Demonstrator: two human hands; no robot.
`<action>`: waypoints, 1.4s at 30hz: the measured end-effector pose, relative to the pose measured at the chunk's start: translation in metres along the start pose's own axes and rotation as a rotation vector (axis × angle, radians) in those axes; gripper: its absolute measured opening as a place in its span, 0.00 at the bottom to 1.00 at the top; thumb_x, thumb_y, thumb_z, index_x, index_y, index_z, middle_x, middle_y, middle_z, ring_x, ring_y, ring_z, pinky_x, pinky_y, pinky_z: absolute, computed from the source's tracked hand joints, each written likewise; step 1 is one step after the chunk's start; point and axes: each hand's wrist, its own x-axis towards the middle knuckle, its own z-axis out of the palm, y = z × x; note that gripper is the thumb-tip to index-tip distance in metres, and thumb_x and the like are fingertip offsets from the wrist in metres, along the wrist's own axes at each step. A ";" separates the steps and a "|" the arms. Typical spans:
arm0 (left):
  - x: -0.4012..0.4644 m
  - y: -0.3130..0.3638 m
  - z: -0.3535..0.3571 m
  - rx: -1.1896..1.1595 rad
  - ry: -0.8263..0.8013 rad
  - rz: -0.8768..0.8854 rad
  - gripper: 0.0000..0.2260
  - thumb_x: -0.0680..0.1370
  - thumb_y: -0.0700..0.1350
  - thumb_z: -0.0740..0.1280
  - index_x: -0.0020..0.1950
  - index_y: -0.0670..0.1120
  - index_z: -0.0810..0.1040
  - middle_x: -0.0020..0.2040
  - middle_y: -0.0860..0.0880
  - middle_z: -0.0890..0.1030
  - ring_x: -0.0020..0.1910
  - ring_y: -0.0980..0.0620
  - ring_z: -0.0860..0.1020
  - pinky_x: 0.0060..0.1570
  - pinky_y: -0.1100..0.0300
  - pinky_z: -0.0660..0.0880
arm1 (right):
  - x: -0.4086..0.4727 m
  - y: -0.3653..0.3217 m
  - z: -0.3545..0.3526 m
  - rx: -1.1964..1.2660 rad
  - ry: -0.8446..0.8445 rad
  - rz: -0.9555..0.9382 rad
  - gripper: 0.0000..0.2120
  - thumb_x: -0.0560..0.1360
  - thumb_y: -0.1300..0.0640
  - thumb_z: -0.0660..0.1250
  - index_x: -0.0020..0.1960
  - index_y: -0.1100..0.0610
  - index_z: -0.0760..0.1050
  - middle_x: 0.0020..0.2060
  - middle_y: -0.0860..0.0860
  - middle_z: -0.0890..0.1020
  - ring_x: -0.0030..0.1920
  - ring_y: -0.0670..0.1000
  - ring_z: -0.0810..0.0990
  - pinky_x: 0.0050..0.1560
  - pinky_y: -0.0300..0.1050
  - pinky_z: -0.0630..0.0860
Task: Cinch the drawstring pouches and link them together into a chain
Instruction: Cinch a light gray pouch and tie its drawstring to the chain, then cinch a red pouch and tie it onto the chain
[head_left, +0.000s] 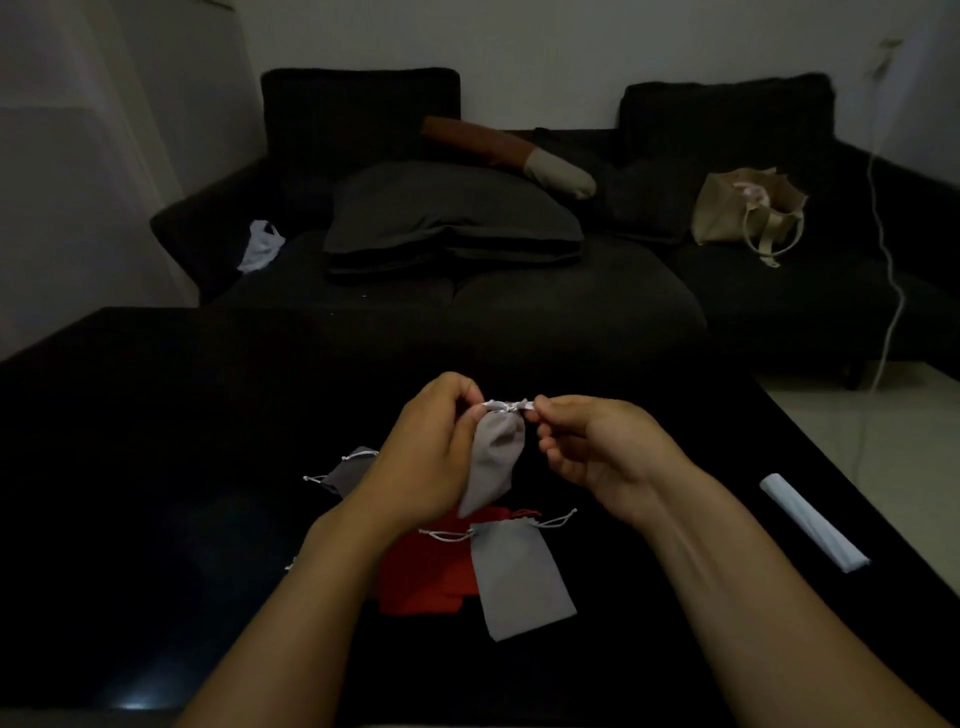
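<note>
sofa (519, 306): dark, behind the table, holds a grey cushion (452, 218) and a beige tote bag (748, 210)
table (156, 467): black, glossy, carries the pouches
left hand (431, 457): fingers curled, gripping the neck of the held grey pouch
right hand (597, 447): thumb and finger pinching the white drawstring (511, 405) at the pouch mouth
held grey pouch (493, 462): lifted above the table between both hands, mouth gathered, body hanging down
flat grey pouch (522, 577): on table, overlapping the red pouch (426, 571)
dark grey pouch (345, 475): on table, partly behind left hand
white roll (813, 522): on table, right edge
</note>
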 end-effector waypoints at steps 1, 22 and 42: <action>0.000 0.001 -0.001 -0.003 0.004 -0.007 0.03 0.82 0.42 0.61 0.49 0.46 0.74 0.44 0.49 0.77 0.40 0.52 0.76 0.39 0.61 0.72 | 0.000 0.001 0.000 -0.026 0.016 -0.025 0.06 0.78 0.60 0.68 0.44 0.60 0.81 0.31 0.51 0.78 0.31 0.44 0.75 0.27 0.33 0.74; 0.008 0.013 0.033 -0.252 -0.071 -0.286 0.05 0.80 0.42 0.65 0.56 0.48 0.74 0.46 0.49 0.82 0.44 0.52 0.82 0.43 0.57 0.80 | 0.010 0.008 -0.066 -0.453 -0.002 -0.259 0.10 0.71 0.64 0.74 0.53 0.61 0.84 0.47 0.56 0.87 0.51 0.53 0.85 0.50 0.42 0.80; -0.007 -0.022 0.017 0.560 -0.655 -0.393 0.37 0.66 0.49 0.80 0.71 0.53 0.69 0.68 0.50 0.70 0.66 0.47 0.71 0.63 0.51 0.74 | 0.019 0.024 -0.046 -1.194 0.053 -0.192 0.21 0.64 0.54 0.82 0.55 0.49 0.80 0.50 0.47 0.82 0.52 0.48 0.81 0.51 0.43 0.78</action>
